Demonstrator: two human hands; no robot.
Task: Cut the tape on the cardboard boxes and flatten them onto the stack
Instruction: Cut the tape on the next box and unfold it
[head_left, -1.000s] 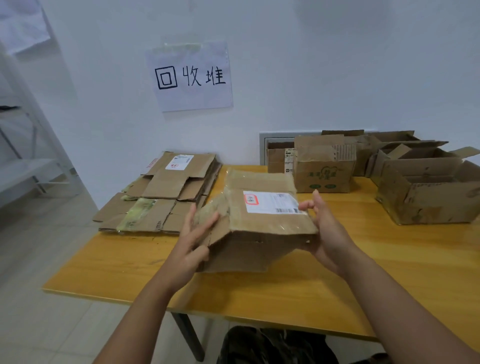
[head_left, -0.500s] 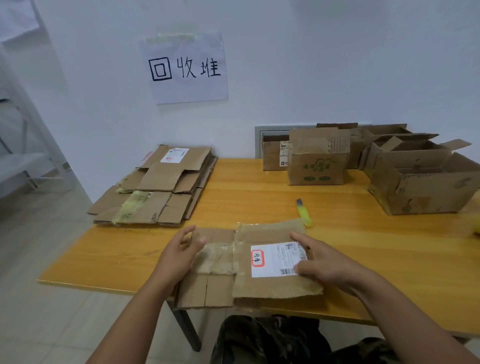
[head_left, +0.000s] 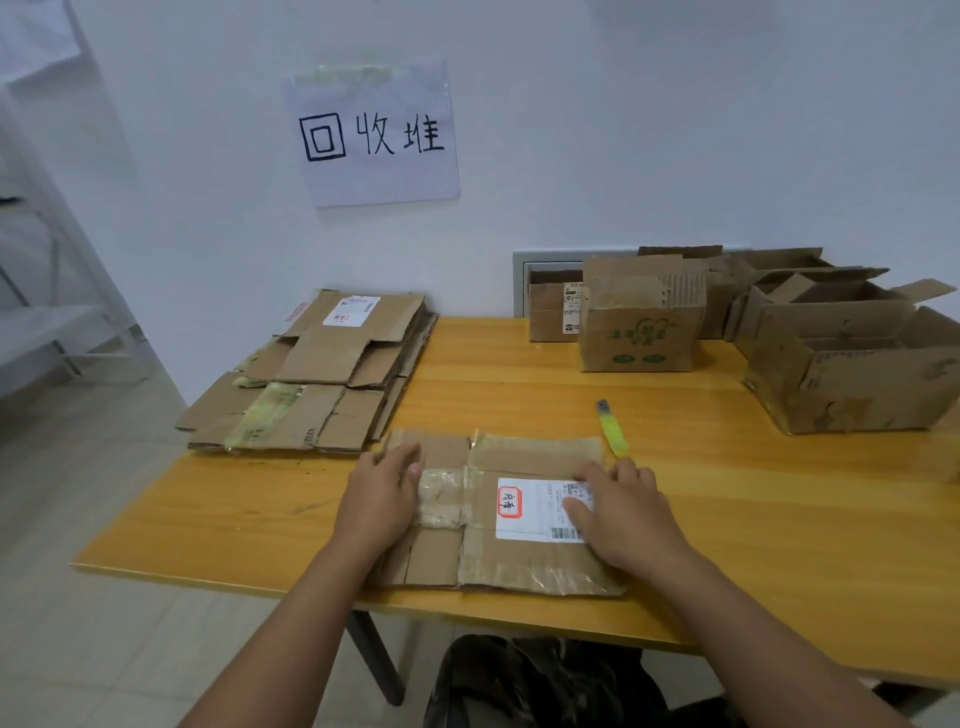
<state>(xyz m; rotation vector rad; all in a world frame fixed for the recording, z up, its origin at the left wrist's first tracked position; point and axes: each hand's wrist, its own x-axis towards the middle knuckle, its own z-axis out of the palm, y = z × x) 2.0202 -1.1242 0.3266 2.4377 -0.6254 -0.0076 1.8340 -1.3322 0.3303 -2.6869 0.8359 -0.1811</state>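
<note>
A flattened cardboard box (head_left: 524, 556) with a white shipping label lies near the front edge of the wooden table (head_left: 779, 545). My left hand (head_left: 382, 496) presses flat on its left part. On its right part, over the label, my right hand (head_left: 621, 512) presses down with straight fingers. The stack of flattened boxes (head_left: 311, 379) sits at the table's back left corner, apart from this box. A yellow-handled utility knife (head_left: 612, 430) lies on the table just behind my right hand.
Several standing cardboard boxes crowd the back right: a small one with a green print (head_left: 641, 325), a large open one (head_left: 852, 364), and others behind. A handwritten paper sign (head_left: 374, 135) hangs on the white wall. A metal shelf frame stands at the far left.
The box went from held up half-folded to lying flat on the table. Both hands now press down on it, and the knife has come into view behind it.
</note>
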